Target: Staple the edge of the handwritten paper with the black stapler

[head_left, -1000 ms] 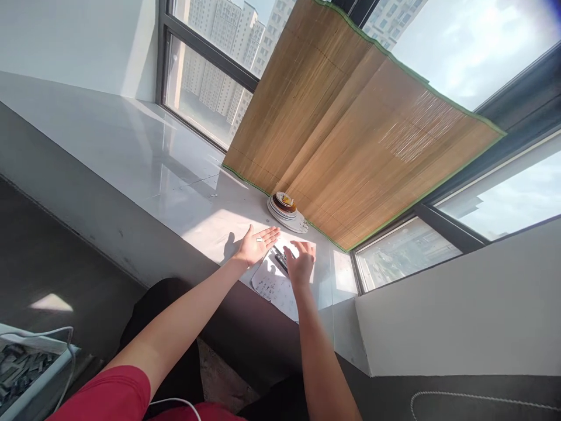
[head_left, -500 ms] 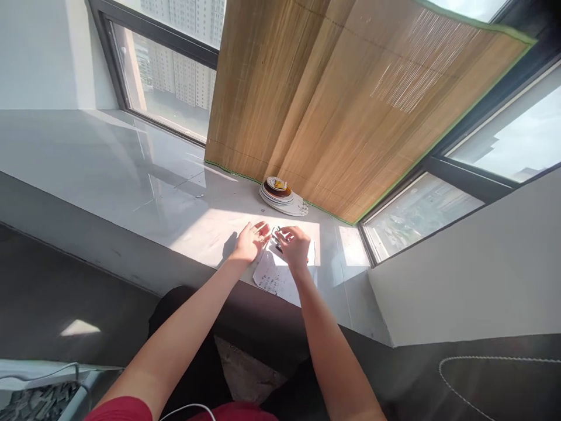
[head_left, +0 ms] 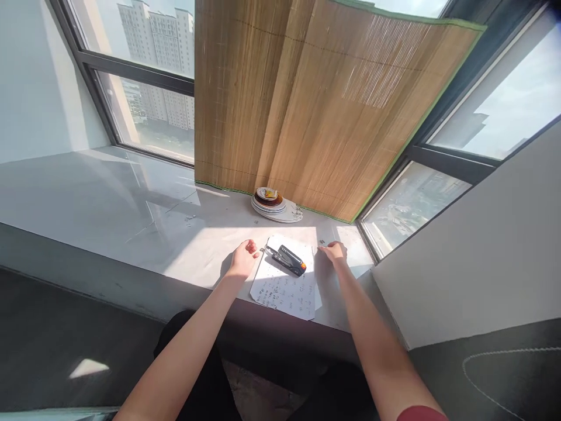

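A black stapler with an orange end (head_left: 288,259) lies on a white printed sheet of paper (head_left: 284,286) on the pale window ledge (head_left: 131,210). My left hand (head_left: 243,259) rests at the paper's left edge with its fingers curled loosely inward; whether it holds anything is hidden. My right hand (head_left: 335,252) lies on the ledge just right of the paper, fingers bent and pinched toward small dark bits on the surface. Neither hand touches the stapler.
A stack of plates (head_left: 275,204) stands behind the paper, at the foot of a bamboo mat (head_left: 315,111) leaning on the window. Tiny loose bits (head_left: 189,218) lie on the ledge to the left. A white wall (head_left: 473,257) closes the ledge's right end.
Both hands have drawn apart and left the stapler, which now lies uncovered on the paper. The left hand, earlier flat with a small white piece on its palm, has curled. The view turned left.
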Available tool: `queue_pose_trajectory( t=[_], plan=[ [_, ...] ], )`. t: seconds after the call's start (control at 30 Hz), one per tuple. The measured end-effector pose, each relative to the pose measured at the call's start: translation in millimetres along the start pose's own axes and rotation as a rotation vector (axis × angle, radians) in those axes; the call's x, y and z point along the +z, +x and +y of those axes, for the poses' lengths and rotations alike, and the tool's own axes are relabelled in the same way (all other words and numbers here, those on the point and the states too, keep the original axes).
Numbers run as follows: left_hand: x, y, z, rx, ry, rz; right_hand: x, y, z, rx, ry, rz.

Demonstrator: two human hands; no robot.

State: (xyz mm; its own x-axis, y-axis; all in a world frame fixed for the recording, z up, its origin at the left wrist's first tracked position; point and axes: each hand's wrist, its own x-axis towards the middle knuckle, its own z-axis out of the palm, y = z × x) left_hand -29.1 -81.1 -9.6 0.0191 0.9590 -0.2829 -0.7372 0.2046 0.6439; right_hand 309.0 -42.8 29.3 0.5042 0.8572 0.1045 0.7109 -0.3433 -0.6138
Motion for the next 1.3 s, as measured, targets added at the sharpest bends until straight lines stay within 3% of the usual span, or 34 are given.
queue_pose_trajectory(
  t=[0.13, 0.23, 0.37, 0.47, 0.6, 0.77, 0.93, 1.03, 1.13, 1.3],
  plan=[
    [5.8, 15, 4, 0.105, 0.345, 0.017, -6, -49, 37, -0.101, 0.012, -0.103],
    [17.4, 41, 21, 0.224, 0.558, 0.058, -16, -101, 77, -0.301, -0.005, -0.103],
    [34.6, 75, 40, 0.369, 0.731, 0.036, -31, -159, 114, -0.301, 0.068, -0.186],
    [38.9, 87, 41, 0.398, 0.826, -0.01, -35, -178, 122, -0.294, 0.085, -0.125],
    [34.1, 89, 36, 0.4, 0.92, -0.036, -28, -175, 109, -0.281, 0.041, -0.09],
    [31.9, 80, 38, 0.417, 0.989, -0.065, -3, -168, 64, -0.336, 0.179, -0.146],
    [29.7, 59, 38, 0.441, 1.0, -0.055, 30, -148, 4, -0.42, 0.414, 0.063],
    [21.4, 43, 32, 0.452, 1.043, -0.078, 43, -125, -22, -0.434, 0.477, 0.079],
    [12.0, 31, 28, 0.487, 1.132, -0.154, 51, -113, -32, -0.482, 0.502, 0.028],
    [4.0, 28, 26, 0.545, 1.12, -0.299, 62, -115, -23, -0.626, 0.42, -0.018]
  ],
)
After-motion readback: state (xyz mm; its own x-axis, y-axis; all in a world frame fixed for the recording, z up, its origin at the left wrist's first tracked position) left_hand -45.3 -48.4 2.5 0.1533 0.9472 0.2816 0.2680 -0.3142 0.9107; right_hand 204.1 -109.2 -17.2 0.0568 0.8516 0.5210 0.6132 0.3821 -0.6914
